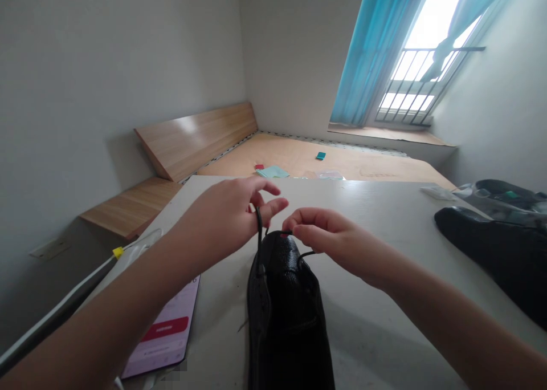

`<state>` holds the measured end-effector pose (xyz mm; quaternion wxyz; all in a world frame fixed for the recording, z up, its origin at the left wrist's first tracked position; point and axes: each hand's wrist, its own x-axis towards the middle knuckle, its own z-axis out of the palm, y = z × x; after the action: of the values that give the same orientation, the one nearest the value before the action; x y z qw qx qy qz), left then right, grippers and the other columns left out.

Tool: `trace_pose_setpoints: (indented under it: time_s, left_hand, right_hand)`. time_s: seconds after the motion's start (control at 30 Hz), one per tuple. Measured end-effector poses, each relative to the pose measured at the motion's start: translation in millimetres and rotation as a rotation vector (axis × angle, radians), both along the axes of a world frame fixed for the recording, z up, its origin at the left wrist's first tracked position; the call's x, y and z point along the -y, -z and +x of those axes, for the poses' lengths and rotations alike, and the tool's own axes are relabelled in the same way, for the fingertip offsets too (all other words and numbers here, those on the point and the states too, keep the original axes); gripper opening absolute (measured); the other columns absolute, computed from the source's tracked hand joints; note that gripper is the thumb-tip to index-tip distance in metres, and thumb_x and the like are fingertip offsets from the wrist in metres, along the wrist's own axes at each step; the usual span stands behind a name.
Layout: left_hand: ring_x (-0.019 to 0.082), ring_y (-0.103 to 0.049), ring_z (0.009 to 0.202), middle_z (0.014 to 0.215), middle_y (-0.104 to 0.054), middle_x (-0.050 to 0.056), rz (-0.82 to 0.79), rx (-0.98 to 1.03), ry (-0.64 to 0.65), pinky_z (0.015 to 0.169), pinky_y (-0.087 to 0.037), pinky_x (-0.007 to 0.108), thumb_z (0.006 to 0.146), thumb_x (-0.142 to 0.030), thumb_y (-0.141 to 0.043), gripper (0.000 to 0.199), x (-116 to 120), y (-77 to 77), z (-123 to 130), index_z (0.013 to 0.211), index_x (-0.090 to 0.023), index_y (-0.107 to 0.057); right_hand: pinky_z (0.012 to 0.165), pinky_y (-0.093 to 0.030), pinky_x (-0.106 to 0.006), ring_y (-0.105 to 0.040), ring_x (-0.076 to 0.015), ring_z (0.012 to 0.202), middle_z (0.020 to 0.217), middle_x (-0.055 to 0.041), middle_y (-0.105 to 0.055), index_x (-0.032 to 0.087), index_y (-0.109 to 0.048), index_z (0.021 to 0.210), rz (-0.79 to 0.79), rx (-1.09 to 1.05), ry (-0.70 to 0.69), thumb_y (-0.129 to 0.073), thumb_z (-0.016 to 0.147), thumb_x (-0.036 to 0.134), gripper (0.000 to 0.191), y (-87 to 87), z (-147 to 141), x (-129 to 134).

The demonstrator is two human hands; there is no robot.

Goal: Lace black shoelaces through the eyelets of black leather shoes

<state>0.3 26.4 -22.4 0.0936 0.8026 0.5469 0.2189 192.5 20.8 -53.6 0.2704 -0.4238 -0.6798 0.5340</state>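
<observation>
A black leather shoe (pixel 282 299) rests on the white tabletop, its toe pointing away from me. A black shoelace (pixel 259 239) rises from its left side and loops over my left hand (pixel 233 207). The thumb and index finger of that hand are stretched apart, while the lace is caught around the thumb and the curled fingers behind it. Just above the toe, my right hand (pixel 320 228) pinches the lace between thumb and index finger. Another stretch of lace runs from the shoe's right side beneath that hand. The hands are close together but apart.
A phone (pixel 171 327) with a lit screen lies left of the shoe, partly under my left forearm. Another black shoe (pixel 491 247) and clear plastic packaging (pixel 508 193) are at the right. A white cable (pixel 64 299) runs along the left. Beyond the white table (pixel 363 207) stands a bed (pixel 290 145).
</observation>
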Motion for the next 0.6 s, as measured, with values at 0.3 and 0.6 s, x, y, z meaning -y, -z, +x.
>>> trace_pose_setpoints:
  time_s: [0.3, 0.6]
  left_hand:
    - [0.018, -0.051, 0.132, 0.142, -0.058, 0.002, 0.27, 0.313, 0.305, 0.105, -0.045, 0.028, 0.09, -0.009, -0.046, 0.042, 3, 4.8, 5, 0.126, -0.021, -0.063]
    - [0.015, -0.067, 0.074, 0.075, -0.073, -0.008, -0.268, 0.151, 0.324, 0.069, -0.049, 0.026, 0.089, -0.019, -0.041, 0.032, 25, -12.7, 0, 0.083, -0.029, -0.071]
  right_hand:
    - [0.077, -0.042, -0.033, -0.054, -0.0164, 0.08, 0.084, -0.0029, -0.062, 0.018, -0.058, 0.081, -0.024, -0.017, -0.091, -0.057, 0.085, 0.03, 0.012, 5.4, -4, -2]
    - [0.041, -0.026, -0.019, -0.043, -0.0051, 0.044, 0.048, 0.0068, -0.054, 0.022, -0.052, 0.071, -0.177, -0.422, -0.235, -0.07, 0.08, 0.035, 0.024, -47.0, 29, 14]
